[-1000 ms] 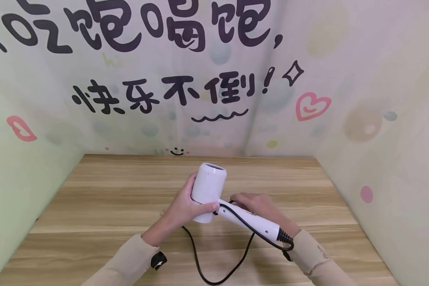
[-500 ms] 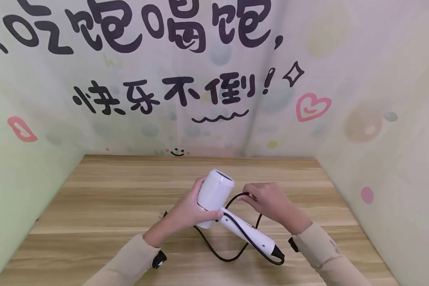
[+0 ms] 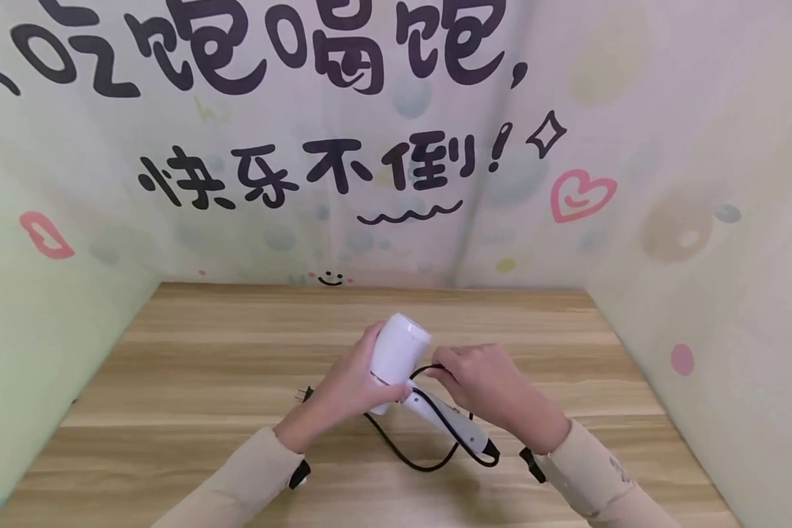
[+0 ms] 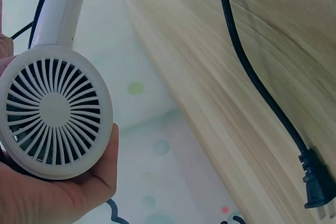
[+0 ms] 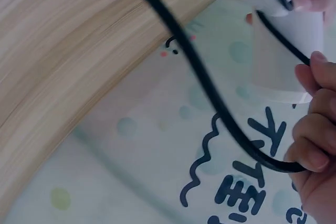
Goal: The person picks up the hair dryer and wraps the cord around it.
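Observation:
A white hair dryer [image 3: 399,348] is held tilted above the table, its handle slanting down to the right. My left hand [image 3: 346,385] grips it round the barrel, thumb across the neck near the handle. In the left wrist view the round slatted grille [image 4: 55,109] of the dryer faces the camera. My right hand [image 3: 485,381] pinches the black power cord [image 5: 202,80] beside the barrel, with fingers curled round it. Part of the cord runs along the handle and loops below it. The two-pin plug [image 4: 317,179] hangs free to the left of the left hand.
Under both hands lies a wood-grain table [image 3: 204,352]. A pale printed wall [image 3: 396,249] with dark lettering rises behind it, and side walls close in the left and right. Black wrist straps [image 3: 533,466] show at the sleeves.
The right hand has gone from beside the handle to pinching the cord, lifted it out right, then come back toward the barrel. The dryer has shifted slightly right, its handle end drawn leftward.

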The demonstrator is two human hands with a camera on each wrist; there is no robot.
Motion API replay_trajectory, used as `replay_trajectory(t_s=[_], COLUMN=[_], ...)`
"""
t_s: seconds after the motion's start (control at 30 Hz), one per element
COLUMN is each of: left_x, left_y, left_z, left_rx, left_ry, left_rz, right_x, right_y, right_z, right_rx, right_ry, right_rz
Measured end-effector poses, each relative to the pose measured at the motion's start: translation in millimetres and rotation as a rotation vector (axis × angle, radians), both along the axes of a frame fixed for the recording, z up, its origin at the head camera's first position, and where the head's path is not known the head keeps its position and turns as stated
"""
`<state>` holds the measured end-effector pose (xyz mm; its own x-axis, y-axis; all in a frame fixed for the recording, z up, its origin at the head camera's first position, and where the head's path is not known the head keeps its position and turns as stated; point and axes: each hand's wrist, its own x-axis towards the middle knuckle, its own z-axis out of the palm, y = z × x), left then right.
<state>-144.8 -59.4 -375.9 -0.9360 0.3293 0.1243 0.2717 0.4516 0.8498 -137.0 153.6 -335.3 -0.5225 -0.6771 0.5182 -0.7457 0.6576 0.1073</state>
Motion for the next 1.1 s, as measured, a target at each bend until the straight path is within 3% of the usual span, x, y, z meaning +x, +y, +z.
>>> replay_trajectory(t_s=[0.23, 0.73, 0.87, 1.1], left_x=[-4.3, -4.2, -3.3, -2.4], left_y=[-2.3, -4.2, -4.0, -1.0], left_z=[2.1, 3.0, 1.7, 0.7], left_rx=[-0.009, -0.040, -0.060, -0.038], left_ry=[0.011, 0.060, 0.080, 0.095], left_rz=[0.035, 0.102, 0.153, 0.208], right_x=[8.3, 12.7, 14.6, 18.4], right_y=[-0.2, 7.2, 1.8, -16.9], right_z=[8.7, 15.4, 17.2, 16.2], right_rx=[0.109, 0.191, 0.132, -0.099], right_ry=[-0.163, -0.274, -0.393, -0.540], right_rz=[-0.170, -0.218, -0.176, -0.101])
